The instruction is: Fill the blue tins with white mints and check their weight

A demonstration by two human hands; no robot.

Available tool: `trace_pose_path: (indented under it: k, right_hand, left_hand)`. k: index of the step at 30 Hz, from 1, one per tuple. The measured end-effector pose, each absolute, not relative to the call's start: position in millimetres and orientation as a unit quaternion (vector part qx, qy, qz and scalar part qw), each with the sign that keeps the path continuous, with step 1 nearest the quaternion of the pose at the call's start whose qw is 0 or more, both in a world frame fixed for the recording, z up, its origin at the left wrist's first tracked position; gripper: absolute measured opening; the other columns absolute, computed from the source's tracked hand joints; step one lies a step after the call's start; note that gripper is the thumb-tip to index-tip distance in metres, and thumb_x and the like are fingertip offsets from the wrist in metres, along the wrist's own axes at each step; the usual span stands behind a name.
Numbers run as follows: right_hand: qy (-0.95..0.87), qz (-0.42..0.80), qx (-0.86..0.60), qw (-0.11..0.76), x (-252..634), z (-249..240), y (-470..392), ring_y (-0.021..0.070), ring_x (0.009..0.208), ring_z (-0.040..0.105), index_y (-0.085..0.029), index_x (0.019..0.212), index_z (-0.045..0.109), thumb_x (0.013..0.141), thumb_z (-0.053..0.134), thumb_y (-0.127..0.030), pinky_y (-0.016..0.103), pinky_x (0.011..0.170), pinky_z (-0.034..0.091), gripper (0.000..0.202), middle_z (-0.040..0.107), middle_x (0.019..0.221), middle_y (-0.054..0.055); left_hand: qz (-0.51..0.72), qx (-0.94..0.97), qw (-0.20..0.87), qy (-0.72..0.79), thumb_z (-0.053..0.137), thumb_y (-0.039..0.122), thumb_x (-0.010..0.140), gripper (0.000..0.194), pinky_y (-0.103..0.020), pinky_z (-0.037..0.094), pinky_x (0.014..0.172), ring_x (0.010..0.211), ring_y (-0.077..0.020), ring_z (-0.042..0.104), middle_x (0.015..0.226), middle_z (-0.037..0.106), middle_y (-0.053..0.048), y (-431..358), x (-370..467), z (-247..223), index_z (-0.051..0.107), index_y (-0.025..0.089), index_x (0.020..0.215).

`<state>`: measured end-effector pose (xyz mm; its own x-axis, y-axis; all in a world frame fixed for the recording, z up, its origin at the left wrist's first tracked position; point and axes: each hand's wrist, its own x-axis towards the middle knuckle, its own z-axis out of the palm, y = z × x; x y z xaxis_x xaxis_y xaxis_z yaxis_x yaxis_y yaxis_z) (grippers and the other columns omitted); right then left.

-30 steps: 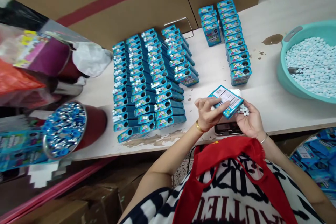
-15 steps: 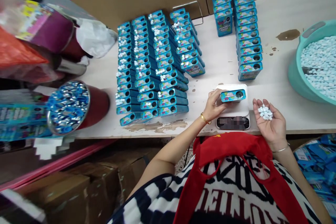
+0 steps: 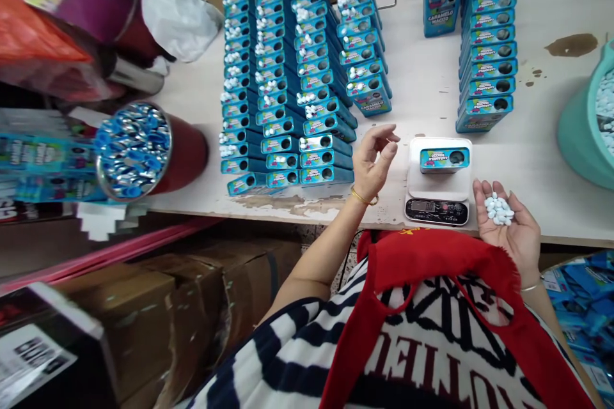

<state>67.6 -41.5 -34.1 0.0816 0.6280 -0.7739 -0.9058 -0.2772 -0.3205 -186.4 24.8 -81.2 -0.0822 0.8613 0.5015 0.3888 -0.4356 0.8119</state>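
Note:
A blue candy box (image 3: 439, 160) stands upright on the white platform of a kitchen scale (image 3: 417, 185), the round hole in its top showing dark. Left of the scale, my left hand (image 3: 373, 163) hovers apart from the box, fingers loosely curved and apart, with nothing in them. My right hand (image 3: 520, 236) lies palm up beside the scale, its cupped palm bearing a small heap of pale candies (image 3: 499, 209). Rows of blue boxes (image 3: 319, 158) stand left of my left hand; many have white candies on top.
More blue boxes (image 3: 484, 108) stand in a column behind the scale. A turquoise tub (image 3: 575, 121) of pale candies is at the right. On the left, a red bucket (image 3: 187, 147) holds shiny blue-silver wrapped pieces. Flattened blue boxes (image 3: 575, 294) lie in a carton below right.
My left hand has let go of the box on the scale and moved left and up, away from it. My right hand still holds the candies. The view has shifted.

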Motion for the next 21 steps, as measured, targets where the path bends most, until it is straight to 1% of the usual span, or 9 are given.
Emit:
trace_pose_path:
  k: [3, 5, 6, 8, 10, 13, 15, 18, 21]
  right_hand:
    - [0.141, 0.669, -0.446, 0.578, 64.8, -33.5, -45.9, 0.0246, 0.124, 0.061, -0.011, 0.113, 0.061, 0.095, 0.043, -0.02, 0.035, 0.094, 0.06, 0.027, 0.071, 0.114, 0.013]
    - [0.13, 0.678, -0.448, 0.568, 63.0, -34.9, -49.9, 0.0228, 0.123, 0.061, -0.013, 0.113, 0.062, 0.095, 0.043, -0.021, 0.035, 0.095, 0.06, 0.027, 0.071, 0.116, 0.012]
    - [0.122, 0.683, -0.451, 0.561, 62.4, -36.2, -52.3, 0.0221, 0.123, 0.062, -0.014, 0.113, 0.062, 0.095, 0.043, -0.022, 0.036, 0.095, 0.059, 0.027, 0.07, 0.118, 0.012]
    - [0.104, 0.699, -0.457, 0.54, 62.4, -40.2, -57.8, 0.0215, 0.122, 0.062, -0.015, 0.115, 0.063, 0.095, 0.045, -0.024, 0.038, 0.096, 0.058, 0.028, 0.069, 0.122, 0.012]
    - [0.089, 0.713, -0.462, 0.52, 63.8, -44.8, -63.2, 0.0216, 0.12, 0.063, -0.016, 0.116, 0.064, 0.093, 0.049, -0.026, 0.041, 0.099, 0.056, 0.029, 0.069, 0.123, 0.011]
    - [0.087, 0.704, -0.481, 0.515, 67.6, -50.2, -70.4, 0.0222, 0.117, 0.065, -0.017, 0.113, 0.066, 0.091, 0.052, -0.026, 0.044, 0.103, 0.053, 0.028, 0.071, 0.12, 0.01]
    - [0.095, 0.686, -0.495, 0.524, 70.0, -52.5, -74.3, 0.0228, 0.117, 0.066, -0.017, 0.109, 0.068, 0.09, 0.052, -0.025, 0.045, 0.103, 0.053, 0.026, 0.071, 0.119, 0.009]
    - [0.099, 0.679, -0.499, 0.529, 72.5, -56.3, -79.1, 0.023, 0.118, 0.065, -0.02, 0.104, 0.068, 0.087, 0.054, -0.023, 0.045, 0.102, 0.055, 0.022, 0.072, 0.118, 0.006]
    - [0.085, 0.685, -0.49, 0.533, 72.6, -60.8, -81.1, 0.0216, 0.117, 0.065, -0.022, 0.102, 0.068, 0.084, 0.055, -0.021, 0.044, 0.099, 0.056, 0.022, 0.073, 0.115, 0.004]
  left_hand:
    - [0.55, 0.659, 0.197, 0.473, 0.053, 0.035, 0.099, 0.021, -0.024, 0.048, 0.055, 0.073, -0.009, 0.059, 0.086, 0.063, 0.0, 4.2, -174.0, -64.9, 0.056, 0.024, 0.117]
    - [0.515, 0.713, 0.212, 0.426, 0.058, 0.03, 0.097, 0.018, -0.022, 0.051, 0.059, 0.07, -0.0077, 0.06, 0.085, 0.065, 0.001, -14.5, -155.4, -55.9, 0.058, 0.022, 0.113]
    - [0.484, 0.749, 0.225, 0.393, 0.058, 0.03, 0.096, 0.018, -0.022, 0.054, 0.064, 0.073, -0.0079, 0.062, 0.087, 0.067, 0.0, -23.5, -143.8, -53.4, 0.059, 0.021, 0.112]
    - [0.403, 0.814, 0.249, 0.336, 0.052, 0.03, 0.099, 0.021, -0.024, 0.057, 0.079, 0.089, -0.0105, 0.065, 0.1, 0.068, -0.005, -37.9, -118.8, -52.2, 0.059, 0.016, 0.114]
    - [0.308, 0.858, 0.257, 0.322, 0.044, 0.028, 0.101, 0.027, -0.027, 0.056, 0.084, 0.1, -0.0142, 0.064, 0.111, 0.064, -0.01, -45.8, -95.5, -54.0, 0.057, 0.012, 0.118]
    - [0.183, 0.891, 0.248, 0.334, 0.038, 0.026, 0.102, 0.029, -0.027, 0.054, 0.073, 0.096, -0.0169, 0.064, 0.113, 0.061, -0.01, -48.3, -70.0, -55.5, 0.059, 0.013, 0.118]
    - [0.136, 0.91, 0.233, 0.316, 0.034, 0.024, 0.103, 0.03, -0.027, 0.053, 0.071, 0.095, -0.0177, 0.063, 0.112, 0.061, -0.01, -48.0, -59.7, -55.2, 0.061, 0.015, 0.114]
    - [0.116, 0.927, 0.213, 0.286, 0.029, 0.019, 0.103, 0.034, -0.029, 0.051, 0.07, 0.097, -0.0193, 0.062, 0.11, 0.06, -0.01, -48.7, -51.7, -55.8, 0.062, 0.017, 0.111]
    - [0.116, 0.931, 0.201, 0.281, 0.03, 0.02, 0.102, 0.033, -0.027, 0.05, 0.065, 0.095, -0.0194, 0.061, 0.106, 0.06, -0.009, -49.5, -50.7, -58.3, 0.063, 0.018, 0.108]
